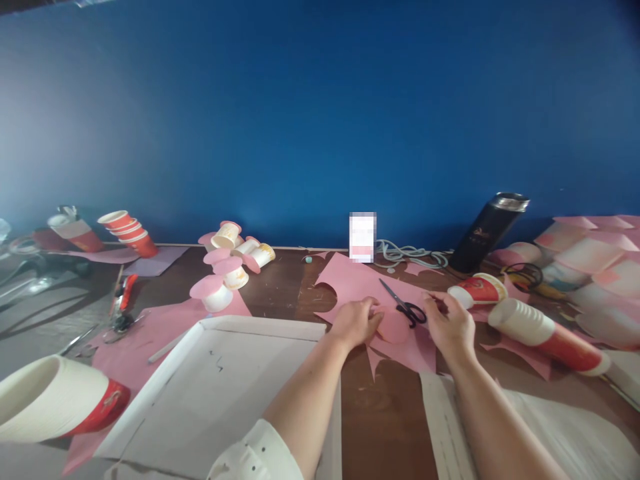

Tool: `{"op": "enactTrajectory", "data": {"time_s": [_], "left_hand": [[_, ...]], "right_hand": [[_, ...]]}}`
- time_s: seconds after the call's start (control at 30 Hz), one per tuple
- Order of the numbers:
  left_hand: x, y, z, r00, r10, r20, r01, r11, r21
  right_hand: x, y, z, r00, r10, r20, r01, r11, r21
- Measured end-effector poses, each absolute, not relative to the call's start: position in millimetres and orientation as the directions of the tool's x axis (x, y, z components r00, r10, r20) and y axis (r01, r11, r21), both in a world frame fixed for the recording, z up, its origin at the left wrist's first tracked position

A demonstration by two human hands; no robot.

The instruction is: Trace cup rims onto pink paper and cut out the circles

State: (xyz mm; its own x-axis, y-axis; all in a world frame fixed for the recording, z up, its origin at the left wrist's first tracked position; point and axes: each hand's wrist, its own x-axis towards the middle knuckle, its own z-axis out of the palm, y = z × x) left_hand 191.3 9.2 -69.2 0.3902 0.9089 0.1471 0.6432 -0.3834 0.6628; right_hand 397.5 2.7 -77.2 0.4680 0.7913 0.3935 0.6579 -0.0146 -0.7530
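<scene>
Item: round pink paper disc (393,327), lying on the dark brown wooden table (385,407) at centre, on top of a larger cut sheet of pink paper (350,280).

Left hand (356,321): at 9 o'clock of the disc, fingers curled over and pinching its edge.

Right hand (450,325): at 3 o'clock of the disc, fingers loosely bent, tips resting on the pink sheet; whether it grips anything cannot be told.

Black-handled steel scissors (403,305): lying on the sheet at 12 o'clock of the disc, between the two hands, blades pointing to 11 o'clock.

Adjacent: red-and-white paper cup (477,291) on its side at 2 o'clock; long stack of white-and-red paper cups (547,333) at 3 o'clock; white shallow cardboard tray (215,393) at 8 o'clock; cluster of pink-capped paper cups (227,263) at 10 o'clock.

Risks, as judged:
- Thin disc may crease or tear under the left hand's pinch.
- Scissors lie just beside both hands; a careless reach could catch a finger on the blades or knock them onto the disc.
- The right wrist sits near the tipped cup; a sweep outward could set it or the stack rolling.
</scene>
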Motion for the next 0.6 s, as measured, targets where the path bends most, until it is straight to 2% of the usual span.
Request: {"op": "enactTrajectory", "data": {"time_s": [0.13,0.23,0.3,0.4,0.5,0.6], "left_hand": [[191,11,-70,0.334,0.926,0.178,0.682,-0.368,0.632],[190,12,-70,0.229,0.954,0.193,0.72,-0.299,0.626],[189,14,-70,0.175,0.972,0.154,0.761,-0.233,0.605],[188,18,-74,0.195,0.974,0.116,0.786,-0.226,0.575],[189,21,-78,0.189,0.978,0.085,0.812,-0.205,0.547],[190,23,-81,0.16,0.983,0.093,0.819,-0.184,0.543]], "right_hand": [[399,3,-78,0.488,0.786,0.379,0.644,-0.031,-0.764],[405,3,-78,0.569,0.733,0.373,0.602,-0.062,-0.796],[412,5,-78,0.662,0.654,0.366,0.524,-0.054,-0.85],[425,8,-75,0.818,0.497,0.29,0.364,-0.057,-0.93],[440,8,-68,0.909,0.33,0.254,0.251,0.053,-0.967],[459,4,-60,0.938,0.26,0.227,0.2,0.129,-0.971]]}}
